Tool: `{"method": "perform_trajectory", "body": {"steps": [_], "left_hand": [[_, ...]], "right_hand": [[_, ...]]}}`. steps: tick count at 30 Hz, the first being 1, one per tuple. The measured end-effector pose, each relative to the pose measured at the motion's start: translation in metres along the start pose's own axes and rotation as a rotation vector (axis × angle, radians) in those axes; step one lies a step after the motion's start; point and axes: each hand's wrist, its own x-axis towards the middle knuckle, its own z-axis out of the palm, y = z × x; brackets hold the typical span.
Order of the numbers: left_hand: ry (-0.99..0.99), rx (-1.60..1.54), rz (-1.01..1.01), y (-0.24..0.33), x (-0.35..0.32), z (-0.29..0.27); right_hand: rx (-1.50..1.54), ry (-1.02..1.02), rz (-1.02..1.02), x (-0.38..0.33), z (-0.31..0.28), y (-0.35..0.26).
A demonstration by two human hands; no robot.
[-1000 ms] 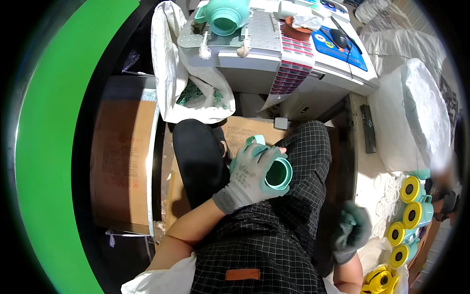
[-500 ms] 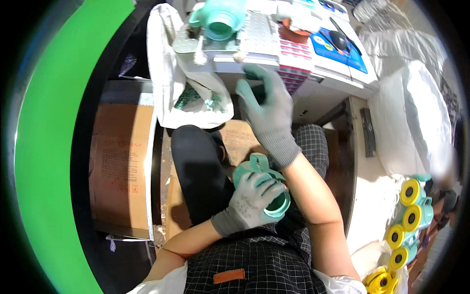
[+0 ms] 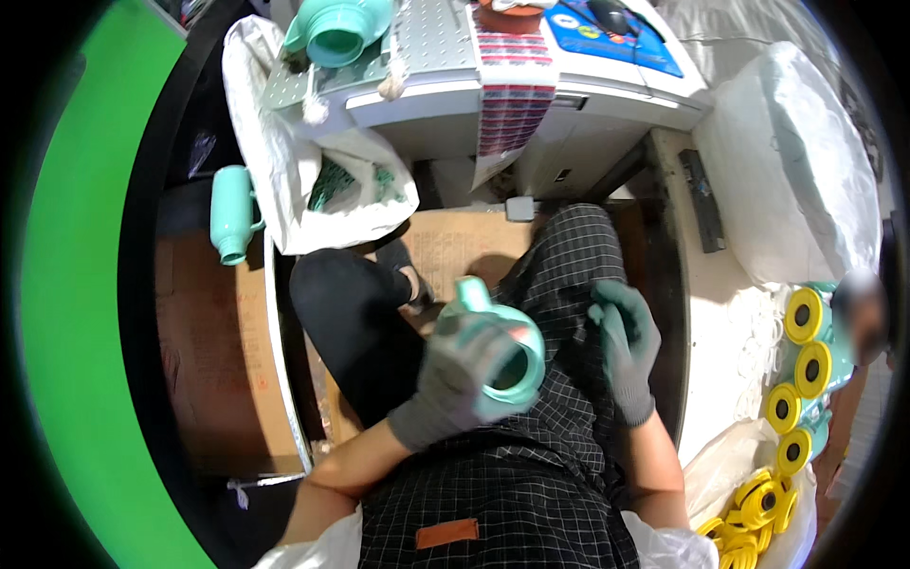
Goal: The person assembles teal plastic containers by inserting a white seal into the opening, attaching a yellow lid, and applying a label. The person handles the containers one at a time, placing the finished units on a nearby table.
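My left hand [image 3: 460,370], in a grey and green work glove, grips a teal jug [image 3: 527,353] above my lap. The jug's round opening tilts up toward me, and its handle points away. My right hand [image 3: 626,346], gloved the same way, hovers over my right thigh, fingers loosely curled and apart, with nothing visible in them. A second teal jug [image 3: 230,216] with a side handle lies at the far end of a cardboard box [image 3: 213,332] on my left. Another teal jug [image 3: 338,38] lies on the perforated metal tray [image 3: 431,47] ahead.
A white sack [image 3: 248,95] with green scraps hangs before the table. At right, several teal jugs with yellow lids [image 3: 813,370] line the bench [image 3: 706,360], near a bag of yellow lids [image 3: 758,503] and a large white bag [image 3: 796,161]. A green panel [image 3: 76,284] borders the left.
My right hand has come back from near the table to over my right thigh. A teal jug now lies on the left box. The held jug has turned slightly; the view has shifted.
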Motion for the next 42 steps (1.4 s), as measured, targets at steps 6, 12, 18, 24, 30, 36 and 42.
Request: {"method": "perform_trajectory", "body": {"steps": [6,12,18,24,30,36,42], "left_hand": [[-0.006,-0.024,0.210,0.022,-0.016,0.032],[-0.052,-0.490,0.012,0.016,0.027,-0.007],[-0.104,-0.679,-0.354,-0.093,0.091,0.010],[-0.767,0.057,-0.945,-0.282,0.013,0.154],[-1.119,0.289,-1.055,-0.285,-0.088,0.267],[-0.754,0.064,-1.116,-0.335,-0.135,0.313],[-0.725,0.022,-1.113,-0.345,-0.110,0.314]], "right_hand": [[-0.048,-0.366,-0.300,-0.057,0.019,0.023],[0.020,-0.369,0.067,-0.031,0.024,0.003],[-0.140,0.352,-0.132,0.008,-0.037,0.015],[0.167,0.905,-0.072,0.046,-0.046,0.031],[-0.278,1.028,0.049,0.029,-0.067,0.060],[-0.372,1.082,0.038,0.011,-0.092,0.053],[-0.408,1.131,0.061,-0.004,-0.101,0.055]]}}
